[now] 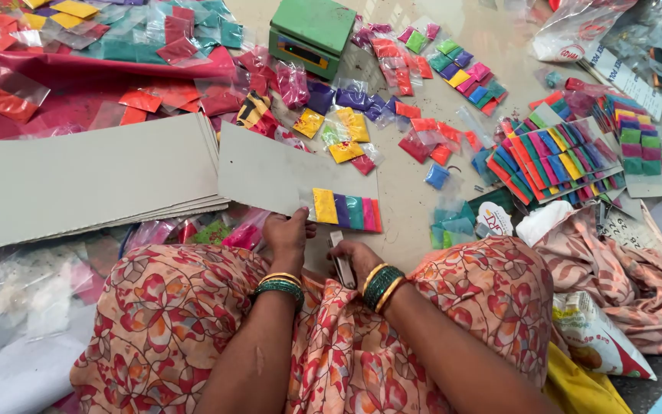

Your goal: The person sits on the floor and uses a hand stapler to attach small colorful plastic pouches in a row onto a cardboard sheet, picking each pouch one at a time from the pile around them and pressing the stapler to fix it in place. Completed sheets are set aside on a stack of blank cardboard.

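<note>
My left hand (288, 232) pinches the near edge of a grey cardboard strip (270, 170), holding it flat over the floor. Several small packets of coloured powder (346, 210), yellow, purple, teal, pink and orange, sit in a row at the strip's near right end. My right hand (352, 259) is curled around a small metal stapler (341, 261) just below the strip, resting on my lap. Both wrists carry green and gold bangles. Loose colour packets (346, 126) lie scattered on the floor beyond the strip.
A stack of grey cardboard strips (78, 180) lies at left. A green weighing scale (312, 32) stands at the back. Finished cards covered with colour packets (553, 157) pile up at right. Plastic bags and cloth (622, 261) crowd the right side.
</note>
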